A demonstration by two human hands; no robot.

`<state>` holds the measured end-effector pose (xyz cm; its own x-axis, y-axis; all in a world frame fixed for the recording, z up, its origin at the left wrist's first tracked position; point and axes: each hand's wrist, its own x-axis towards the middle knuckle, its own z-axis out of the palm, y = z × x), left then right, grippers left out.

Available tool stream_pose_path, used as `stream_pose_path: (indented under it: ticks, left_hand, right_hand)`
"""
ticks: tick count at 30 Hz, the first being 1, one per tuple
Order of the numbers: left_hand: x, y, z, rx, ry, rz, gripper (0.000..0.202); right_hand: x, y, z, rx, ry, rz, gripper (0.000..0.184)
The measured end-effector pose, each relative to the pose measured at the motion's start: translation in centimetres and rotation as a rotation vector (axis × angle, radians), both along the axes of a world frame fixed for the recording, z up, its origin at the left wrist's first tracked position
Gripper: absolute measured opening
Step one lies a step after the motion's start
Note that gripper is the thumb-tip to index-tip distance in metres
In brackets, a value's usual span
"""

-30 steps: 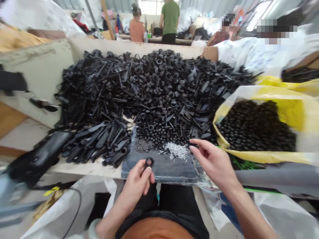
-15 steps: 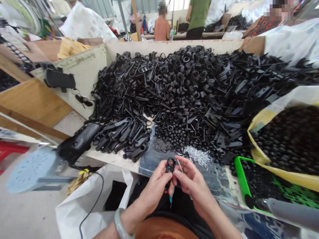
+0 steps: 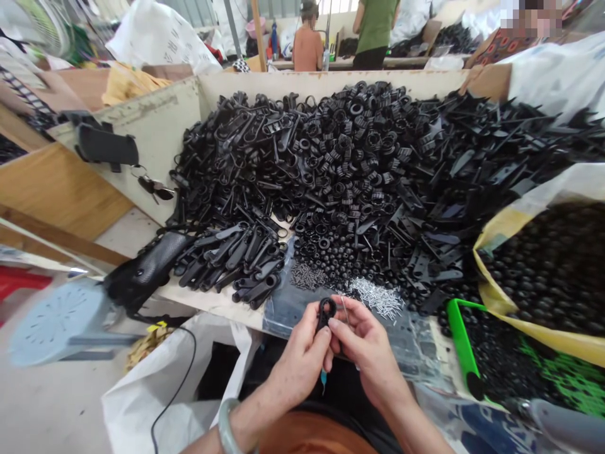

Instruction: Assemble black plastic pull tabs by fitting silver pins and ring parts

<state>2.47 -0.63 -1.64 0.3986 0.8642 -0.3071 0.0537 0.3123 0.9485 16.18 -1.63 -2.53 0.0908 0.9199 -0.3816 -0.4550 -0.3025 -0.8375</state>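
Note:
Low in the middle, my left hand (image 3: 302, 347) is closed around a black plastic part with a ring-shaped end (image 3: 327, 309); the ring points up and the lower portion is hidden by fingers. My right hand (image 3: 362, 334) is closed at its right side, thumb and fingertips against the part. A thin metal pin (image 3: 345, 309) stands out from among my right fingers. Below my hands hangs a small blue-tipped item (image 3: 324, 378), its kind unclear. Just beyond lie a heap of silver pins (image 3: 378, 297) and a pile of small dark screws or pins (image 3: 307, 276).
Black plastic parts (image 3: 340, 151) are heaped across the bench. Elongated black pieces (image 3: 236, 252) lie at left. At right are a green tray (image 3: 460, 340) and a sack of black balls (image 3: 558, 271). A blue stool (image 3: 57, 321) stands left. Other people work behind.
The black part has turned in my left hand, so its ring now shows a smoother face. My right hand stays close against it, with the pin more upright. The view has shifted slightly.

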Motion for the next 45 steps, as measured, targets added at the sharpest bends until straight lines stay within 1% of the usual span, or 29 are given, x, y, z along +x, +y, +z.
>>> stream_pose_path:
  ticks: [6,10,13,14,16,18,19,20,22,23,24,25,26,29,31,33,36,38,40,42,43,44,45]
  left_hand:
    - [0.1,0.1,0.0,0.022,0.017,0.006,0.037]
    - [0.1,-0.1,0.0,0.063,0.032,0.045,0.037]
    - [0.1,-0.4,-0.1,0.055,0.049,0.056,0.039]
    - [0.1,-0.4,-0.1,0.047,0.057,0.05,0.04]
    - [0.1,-0.2,0.0,0.033,0.072,0.02,0.042]
    - [0.0,0.3,0.2,0.011,0.065,0.001,0.043]
    - [0.0,0.6,0.3,-0.013,0.048,0.002,0.044]
    - [0.1,1.0,0.4,-0.043,0.02,0.009,0.045]
    - [0.1,1.6,0.7,-0.115,-0.044,0.043,0.045]
    - [0.1,1.8,0.8,-0.151,-0.07,0.062,0.045]
    - [0.0,1.9,0.9,-0.182,-0.087,0.083,0.045]
    - [0.0,1.9,1.0,-0.209,-0.098,0.104,0.046]
    - [0.0,1.8,1.2,-0.232,-0.105,0.12,0.047]
    - [0.0,1.3,1.4,-0.274,-0.131,0.156,0.05]
    - [-0.2,1.2,1.5,-0.301,-0.161,0.183,0.052]
    - [-0.3,1.3,1.7,-0.341,-0.192,0.211,0.055]
    - [0.0,1.8,2.1,-0.39,-0.23,0.237,0.06]
    - [0.6,2.1,2.4,-0.391,-0.257,0.237,0.062]
    - [1.5,2.2,2.7,-0.376,-0.281,0.224,0.061]
    - [2.4,2.2,2.8,-0.36,-0.305,0.203,0.057]
    - [2.7,2.1,2.9,-0.354,-0.314,0.198,0.057]
    - [3.0,2.1,3.0,-0.353,-0.316,0.199,0.058]
    - [3.0,2.1,3.0,-0.347,-0.312,0.214,0.061]
  right_hand:
    - [0.1,0.0,-0.3,-0.003,0.026,-0.017,0.05]
    - [-0.2,-0.2,-1.1,-0.015,0.051,-0.025,0.05]
    - [-0.7,-0.5,-1.6,-0.026,0.074,-0.028,0.05]
    - [-0.6,-0.6,-1.5,-0.028,0.068,-0.019,0.05]
    - [0.4,-0.4,-1.0,-0.014,0.008,0.053,0.051]
    - [2.6,0.2,0.0,0.039,-0.172,0.134,0.05]
    - [4.2,0.6,0.6,0.076,-0.318,0.135,0.049]
    - [5.9,1.0,1.3,0.105,-0.517,0.097,0.047]
    - [9.4,2.0,2.4,0.126,-0.966,-0.085,0.042]
    - [10.9,2.4,2.8,0.103,-1.174,-0.163,0.038]
    - [12.1,2.9,3.0,0.083,-1.295,-0.223,0.034]
    - [13.0,3.4,3.1,0.058,-1.383,-0.263,0.03]
    - [13.5,3.9,3.0,0.036,-1.422,-0.286,0.026]
    - [14.0,5.2,2.6,0.0,-1.447,-0.3,0.018]
    - [14.1,5.6,2.5,-0.002,-1.427,-0.285,0.016]
    - [14.4,5.4,2.8,0.006,-1.377,-0.275,0.022]
    - [14.2,3.9,3.4,0.027,-1.246,-0.265,0.035]
    - [12.9,2.3,3.5,0.048,-1.129,-0.231,0.045]
    - [10.3,0.6,3.2,0.046,-0.903,-0.153,0.051]
    - [7.2,-1.0,2.5,-0.02,-0.341,-0.013,0.049]
    - [5.7,-1.6,2.1,-0.044,-0.135,0.041,0.047]
    - [4.4,-2.2,1.6,-0.068,0.019,0.084,0.046]
    - [3.4,-2.6,1.2,-0.085,0.093,0.112,0.045]
